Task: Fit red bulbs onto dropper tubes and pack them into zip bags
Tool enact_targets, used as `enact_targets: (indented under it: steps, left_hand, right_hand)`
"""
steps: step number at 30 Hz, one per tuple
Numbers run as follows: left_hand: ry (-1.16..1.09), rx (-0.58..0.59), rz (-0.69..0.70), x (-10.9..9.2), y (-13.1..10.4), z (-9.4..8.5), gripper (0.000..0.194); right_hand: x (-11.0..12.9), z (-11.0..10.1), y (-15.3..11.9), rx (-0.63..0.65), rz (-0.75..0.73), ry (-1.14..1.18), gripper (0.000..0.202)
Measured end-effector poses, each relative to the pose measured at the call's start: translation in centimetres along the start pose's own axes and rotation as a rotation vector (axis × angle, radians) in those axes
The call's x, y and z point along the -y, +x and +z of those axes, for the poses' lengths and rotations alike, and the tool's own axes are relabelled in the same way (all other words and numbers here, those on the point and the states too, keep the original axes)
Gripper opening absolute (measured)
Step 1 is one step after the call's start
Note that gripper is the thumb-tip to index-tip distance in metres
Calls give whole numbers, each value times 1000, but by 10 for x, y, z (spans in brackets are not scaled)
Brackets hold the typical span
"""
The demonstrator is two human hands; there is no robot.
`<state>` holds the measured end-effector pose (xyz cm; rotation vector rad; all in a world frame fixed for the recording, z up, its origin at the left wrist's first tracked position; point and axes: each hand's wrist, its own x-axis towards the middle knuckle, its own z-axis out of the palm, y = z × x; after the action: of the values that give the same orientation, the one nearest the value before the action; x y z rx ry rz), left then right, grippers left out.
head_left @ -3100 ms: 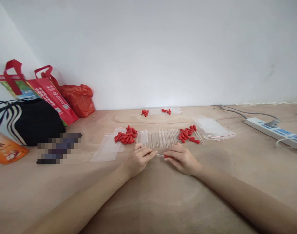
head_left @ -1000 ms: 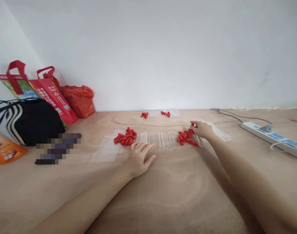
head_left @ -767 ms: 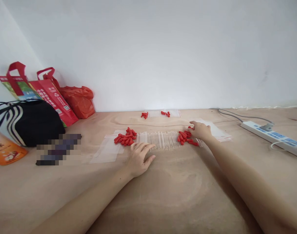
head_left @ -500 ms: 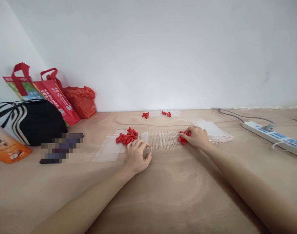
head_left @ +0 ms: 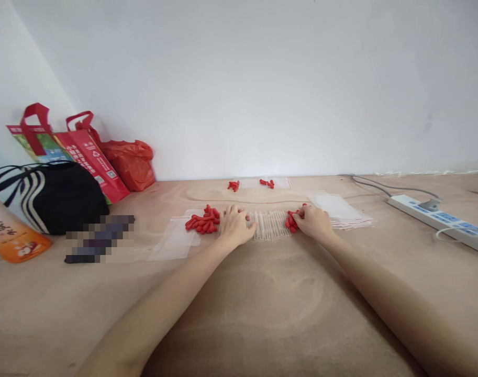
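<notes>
A row of thin clear tubes (head_left: 268, 225), like glass droppers, lies side by side on the wooden table (head_left: 239, 309). Over the left end of this row rests my left hand (head_left: 235, 226), palm down, fingers and thumb apart; it hides the tubes beneath. Just left of it is a heap of red rubber bulbs (head_left: 203, 220). My right hand (head_left: 314, 222) has its fingers closed at a smaller pile of red bulbs (head_left: 291, 222) at the row's right end. The fingers partly cover this pile, and seem to pinch a bulb there.
Clear zip bags lie left (head_left: 171, 242) and right (head_left: 336, 209) of the row. Near the wall another bag (head_left: 252, 183) has red bulbs at both ends. A power strip (head_left: 438, 220) is at right. A black bag (head_left: 66, 196), red bags (head_left: 126, 162) and an orange pouch (head_left: 17, 235) stand left.
My left hand has moved right and away from me, from the near edge of the tubes to over them. My right hand stays at the small pile, with only a slight shift.
</notes>
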<state>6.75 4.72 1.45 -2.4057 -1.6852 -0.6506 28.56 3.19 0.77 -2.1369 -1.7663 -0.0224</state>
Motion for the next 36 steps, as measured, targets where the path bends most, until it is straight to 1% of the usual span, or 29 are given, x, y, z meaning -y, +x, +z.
enact_targets:
  steps: [2, 4, 8, 10, 12, 16, 18, 20, 23, 25, 27, 28, 29, 31, 32, 34, 36]
  left_hand:
    - [30, 66, -57, -10, 9, 3, 27]
    - [67, 113, -99, -16, 16, 5, 30]
    - [122, 150, -131, -19, 26, 8, 31]
    - [147, 161, -136, -20, 28, 9, 31]
    - [163, 168, -133, -23, 30, 11, 30]
    - [163, 165, -119, -30, 32, 12, 28]
    - [149, 157, -109, -30, 32, 10, 26]
    - [123, 146, -83, -28, 29, 3, 23]
    - [58, 123, 14, -18, 16, -12, 20]
    - [3, 117, 123, -8, 0, -21, 17]
    - [-37, 117, 214, 3, -20, -25, 15]
    - [-60, 103, 260, 8, -30, -25, 16]
    - [-114, 42, 340, 13, -40, -23, 16]
    - [-184, -79, 424, 20, -54, -18, 19]
    - [-202, -108, 457, 22, -59, -14, 21]
    - [-221, -131, 504, 24, -63, -9, 23]
    - [-238, -125, 522, 24, -62, -6, 23]
  right_hand:
    - [0, -1, 0, 4, 4, 17, 26]
    - [-2, -2, 0, -12, 8, 56, 29]
    - [-5, -5, 1, -69, 37, 149, 24]
    - [-3, -5, -1, -77, 2, 221, 21]
    - [1, -4, -8, -74, -104, 302, 20]
    - [13, 4, -33, -53, -444, 442, 16]
    - [16, 9, -47, -22, -592, 467, 13]
    - [18, 11, -57, 8, -680, 448, 11]
    - [19, 10, -65, 2, -713, 410, 8]
    - [20, 9, -66, -10, -716, 386, 13]
    - [22, 9, -66, -6, -732, 351, 19]
    - [23, 9, -66, 1, -745, 337, 20]
    - [23, 11, -66, 10, -760, 332, 19]
    - [24, 14, -67, 30, -781, 344, 16]
    - [24, 15, -67, 38, -784, 357, 16]
    - [24, 17, -68, 44, -776, 395, 16]
    - [25, 17, -68, 32, -754, 456, 16]
